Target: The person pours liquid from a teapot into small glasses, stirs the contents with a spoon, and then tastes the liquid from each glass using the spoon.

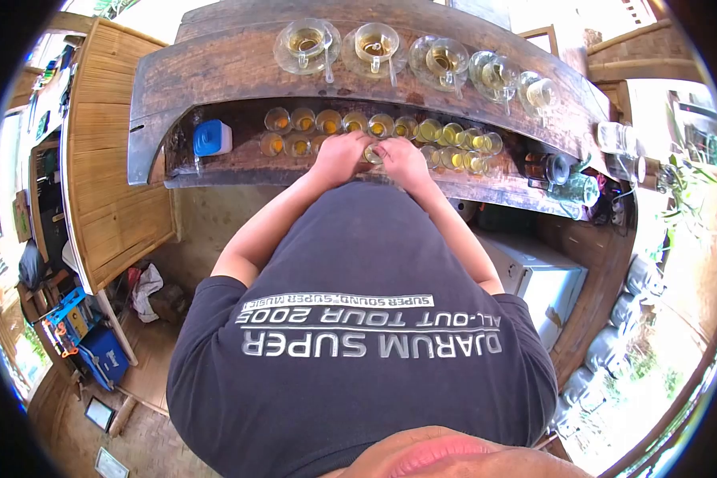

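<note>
My left hand [344,156] and my right hand [404,162] meet at the front row of small glasses on the lower shelf of a dark wooden counter. Between them is a small glass [372,154], with the fingers of both hands closed around its sides. Around the hands stand two rows of similar small glasses with orange to yellow-green contents, such as an orange one [277,119] at the left and a yellowish one [430,130] at the right. Some front-row glasses are partly hidden behind my left hand.
On the raised counter top [223,60] stand several clear cups on saucers with spoons, including a glass cup [376,41]. A blue-lidded container [212,138] sits left on the shelf. Jars [556,169] and a greenish glass vessel [583,190] stand at the right end.
</note>
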Action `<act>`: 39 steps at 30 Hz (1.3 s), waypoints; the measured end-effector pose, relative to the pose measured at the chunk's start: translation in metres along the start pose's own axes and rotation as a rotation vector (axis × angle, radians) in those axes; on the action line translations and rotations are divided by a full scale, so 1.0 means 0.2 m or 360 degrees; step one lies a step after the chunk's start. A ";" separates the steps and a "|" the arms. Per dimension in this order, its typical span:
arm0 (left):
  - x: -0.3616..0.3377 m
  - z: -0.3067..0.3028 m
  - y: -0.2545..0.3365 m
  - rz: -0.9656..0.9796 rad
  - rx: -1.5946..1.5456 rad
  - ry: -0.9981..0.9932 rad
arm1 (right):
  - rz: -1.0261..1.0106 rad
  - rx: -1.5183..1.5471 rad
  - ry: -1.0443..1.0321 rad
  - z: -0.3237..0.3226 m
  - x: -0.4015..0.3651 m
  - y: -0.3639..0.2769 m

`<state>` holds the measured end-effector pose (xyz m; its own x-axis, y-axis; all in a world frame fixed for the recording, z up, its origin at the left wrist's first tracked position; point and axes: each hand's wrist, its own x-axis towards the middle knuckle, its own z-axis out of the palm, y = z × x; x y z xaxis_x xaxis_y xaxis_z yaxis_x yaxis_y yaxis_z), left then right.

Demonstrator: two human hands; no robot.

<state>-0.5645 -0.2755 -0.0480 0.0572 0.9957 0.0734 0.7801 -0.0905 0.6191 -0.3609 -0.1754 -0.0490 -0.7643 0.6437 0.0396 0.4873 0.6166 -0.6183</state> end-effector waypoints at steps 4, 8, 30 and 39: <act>0.00 0.00 0.00 -0.0036 -0.0024 -0.0033 | 0.0020 0.0091 0.0154 -0.04 0.02 0.00; 0.00 0.02 -0.01 -0.0029 -0.0015 -0.0009 | -0.0073 0.0071 0.0064 0.01 0.00 0.02; 0.01 0.00 -0.01 -0.0043 0.0010 -0.0050 | 0.0045 0.0023 0.0065 -0.04 0.03 0.02; 0.00 0.00 0.00 -0.0012 -0.0009 -0.0008 | 0.0001 0.0016 0.0103 -0.03 0.02 0.01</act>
<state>-0.5647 -0.2750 -0.0494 0.0545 0.9964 0.0646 0.7770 -0.0830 0.6240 -0.3598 -0.1684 -0.0450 -0.7351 0.6720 0.0896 0.4832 0.6120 -0.6261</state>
